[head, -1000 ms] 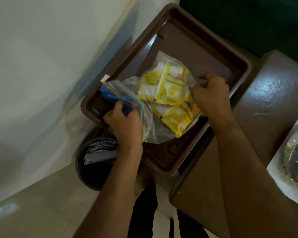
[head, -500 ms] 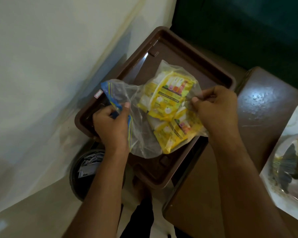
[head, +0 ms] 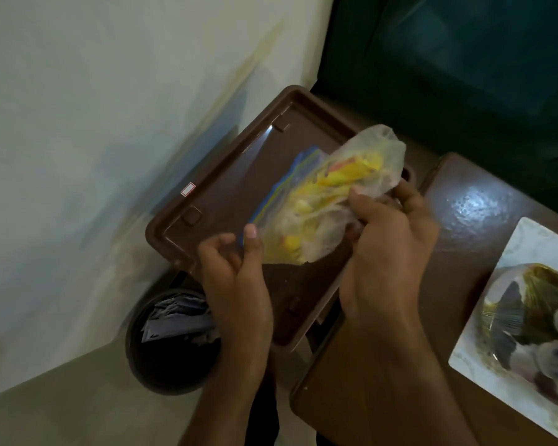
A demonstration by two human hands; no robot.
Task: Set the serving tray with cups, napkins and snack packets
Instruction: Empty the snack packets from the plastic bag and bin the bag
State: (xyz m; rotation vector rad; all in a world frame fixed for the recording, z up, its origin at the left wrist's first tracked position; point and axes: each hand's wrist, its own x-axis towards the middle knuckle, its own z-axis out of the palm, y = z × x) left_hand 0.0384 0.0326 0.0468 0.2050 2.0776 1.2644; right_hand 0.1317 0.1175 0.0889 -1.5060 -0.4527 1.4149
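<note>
A clear zip bag of yellow snack packets (head: 329, 194) is lifted above the brown serving tray (head: 226, 175), blurred by motion. My right hand (head: 390, 239) grips the bag's right side, fingers closed on the plastic. My left hand (head: 236, 272) pinches the bag's lower left corner by the blue zip edge between thumb and fingers. The tray floor under the bag is bare; no cups or napkins show.
The tray rests on a dark brown table (head: 464, 226) beside a white wall (head: 94, 123). A round dark bin (head: 171, 342) with paper scraps stands on the floor below. A white square plate (head: 529, 246) with wrapped items sits at right. A dark green seat (head: 464, 75) lies behind.
The bag has been raised off the tray and bunched toward the right. My left hand slid from the blue zip end to the lower corner; the view shifted right.
</note>
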